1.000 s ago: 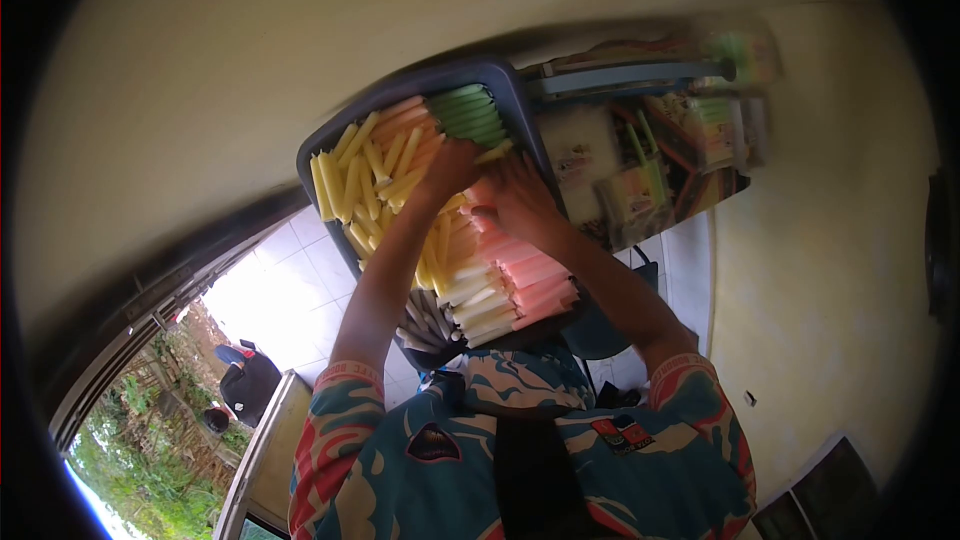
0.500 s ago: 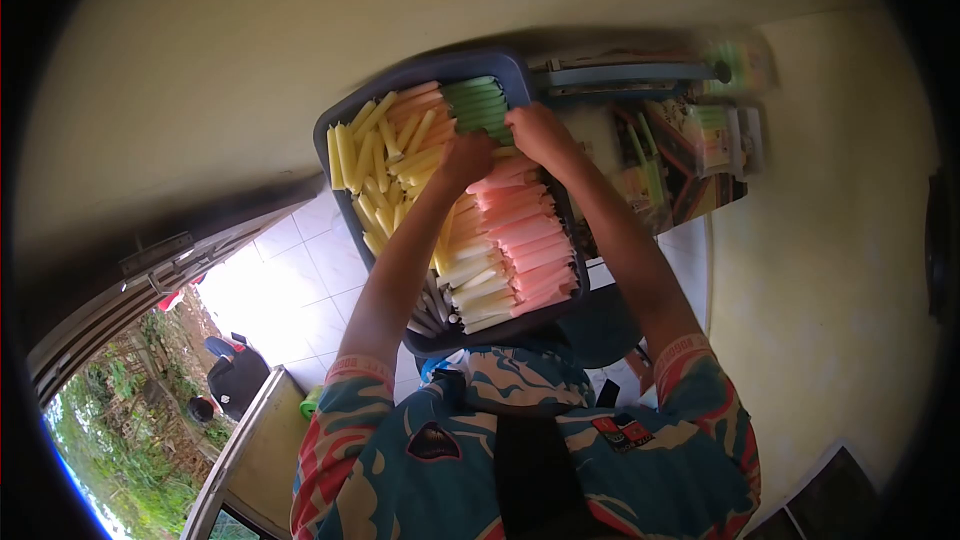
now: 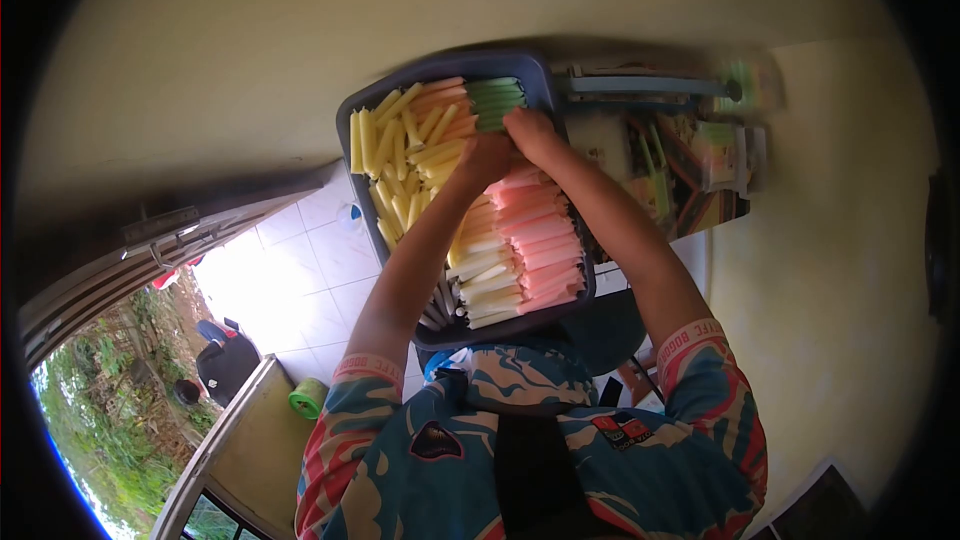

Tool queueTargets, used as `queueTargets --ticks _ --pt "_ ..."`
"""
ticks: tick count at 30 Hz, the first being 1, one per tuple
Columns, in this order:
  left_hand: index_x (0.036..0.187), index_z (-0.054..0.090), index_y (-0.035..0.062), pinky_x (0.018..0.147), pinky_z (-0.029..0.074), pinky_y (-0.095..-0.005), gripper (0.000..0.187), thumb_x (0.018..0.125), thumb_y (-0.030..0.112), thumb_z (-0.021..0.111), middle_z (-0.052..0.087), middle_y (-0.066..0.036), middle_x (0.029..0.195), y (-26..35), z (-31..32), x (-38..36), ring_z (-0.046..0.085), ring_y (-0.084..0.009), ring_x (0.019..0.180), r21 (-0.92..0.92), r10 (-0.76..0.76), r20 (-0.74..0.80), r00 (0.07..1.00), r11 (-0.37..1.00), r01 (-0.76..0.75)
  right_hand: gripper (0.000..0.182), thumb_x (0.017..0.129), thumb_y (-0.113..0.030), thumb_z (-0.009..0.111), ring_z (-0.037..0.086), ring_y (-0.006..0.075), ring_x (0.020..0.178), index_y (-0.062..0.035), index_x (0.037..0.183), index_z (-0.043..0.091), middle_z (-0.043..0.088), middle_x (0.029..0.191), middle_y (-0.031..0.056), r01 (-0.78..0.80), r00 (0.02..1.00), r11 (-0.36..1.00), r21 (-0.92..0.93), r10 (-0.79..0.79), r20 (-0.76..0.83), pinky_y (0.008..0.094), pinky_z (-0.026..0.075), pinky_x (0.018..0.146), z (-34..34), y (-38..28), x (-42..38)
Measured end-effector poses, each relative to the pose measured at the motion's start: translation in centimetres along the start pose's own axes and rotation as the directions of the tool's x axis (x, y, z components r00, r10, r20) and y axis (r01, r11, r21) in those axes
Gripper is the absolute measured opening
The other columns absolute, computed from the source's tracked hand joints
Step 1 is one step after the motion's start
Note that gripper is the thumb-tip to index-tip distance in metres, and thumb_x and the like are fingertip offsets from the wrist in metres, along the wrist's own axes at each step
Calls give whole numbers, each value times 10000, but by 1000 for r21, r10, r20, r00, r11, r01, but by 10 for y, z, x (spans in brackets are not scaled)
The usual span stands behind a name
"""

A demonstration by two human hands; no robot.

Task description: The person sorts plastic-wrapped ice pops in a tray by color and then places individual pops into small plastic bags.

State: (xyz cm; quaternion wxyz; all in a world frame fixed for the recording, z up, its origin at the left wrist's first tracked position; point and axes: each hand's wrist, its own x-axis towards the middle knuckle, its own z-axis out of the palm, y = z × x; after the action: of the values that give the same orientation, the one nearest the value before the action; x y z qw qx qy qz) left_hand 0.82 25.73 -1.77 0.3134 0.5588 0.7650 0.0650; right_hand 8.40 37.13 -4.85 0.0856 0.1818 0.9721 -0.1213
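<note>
1. I start at the far left: a doorway opens onto greenery, and a green roll (image 3: pixel 308 398) lies on the white tiled floor, well apart from the work.
2. The dark tray (image 3: pixel 352 112) is mostly full. Yellow sticks (image 3: pixel 385 145) lie loose and crisscrossed on its left side; I judge these not yet ordered.
3. My left hand (image 3: pixel 487 154) is down among the sticks near the tray's middle, fingers curled. I cannot tell whether it grips any stick.
4. My right hand (image 3: pixel 532 132) sits just beside it, touching the green sticks (image 3: pixel 493 100) at the far corner. Its grip is hidden too.
5. Pink sticks (image 3: pixel 540 240) and pale sticks (image 3: pixel 480 280) lie in neat rows on the near right; that part looks done to me.
6. To the right, a cluttered shelf (image 3: pixel 690 145) of packets stands against the tray's edge.
7. Both forearms cross over the tray, hiding its middle rows from me.
</note>
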Motion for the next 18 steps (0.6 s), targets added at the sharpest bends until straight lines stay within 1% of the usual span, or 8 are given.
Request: queueTargets --ticks 3,6,9,12,15,18 --pt "880 706 66 737 543 -432 171 768 167 626 697 -158 862 -1 2 0 679 -322 835 11 20 -37 999 1000 -20 137 769 -117 582 680 337 741 -64 714 697 678 769 164 43 999 999 27 -43 -17 419 547 635 4 5 -3" --pt "875 705 65 735 543 -431 164 773 163 622 699 -153 864 0 0 1 680 -318 836 2 8 20 1000 1000 -8 192 786 -200 567 667 366 747 -66 732 694 666 786 192 -72 997 941 330 77 -1 447 528 658 10 13 -6" --pt "868 704 63 733 543 -429 159 777 164 620 701 -148 863 0 -1 -2 681 -312 844 17 -5 0 1000 1000 5 237 794 -265 552 655 385 769 -76 760 691 652 798 215 -50 996 957 285 27 87 460 510 683 19 16 5" --pt "868 704 62 733 544 -418 163 778 169 621 703 -142 862 0 -3 -5 682 -304 856 22 10 -21 1000 1000 -10 196 785 -238 564 655 376 790 -90 775 693 656 814 204 -104 992 888 447 61 111 455 512 683 24 16 10" --pt "840 704 58 706 551 -410 155 771 170 622 703 -146 852 2 -3 -7 690 -295 818 39 37 -32 999 999 -36 169 779 -206 571 652 373 803 -94 789 697 662 828 184 185 982 948 257 -189 -10 443 519 699 10 21 6" --pt "805 704 62 673 556 -407 141 765 167 620 701 -151 835 2 1 -6 694 -294 765 40 36 -83 996 999 -33 154 774 -181 577 649 372 802 -91 799 700 664 830 173 287 955 941 179 -295 19 431 526 713 -2 23 7"
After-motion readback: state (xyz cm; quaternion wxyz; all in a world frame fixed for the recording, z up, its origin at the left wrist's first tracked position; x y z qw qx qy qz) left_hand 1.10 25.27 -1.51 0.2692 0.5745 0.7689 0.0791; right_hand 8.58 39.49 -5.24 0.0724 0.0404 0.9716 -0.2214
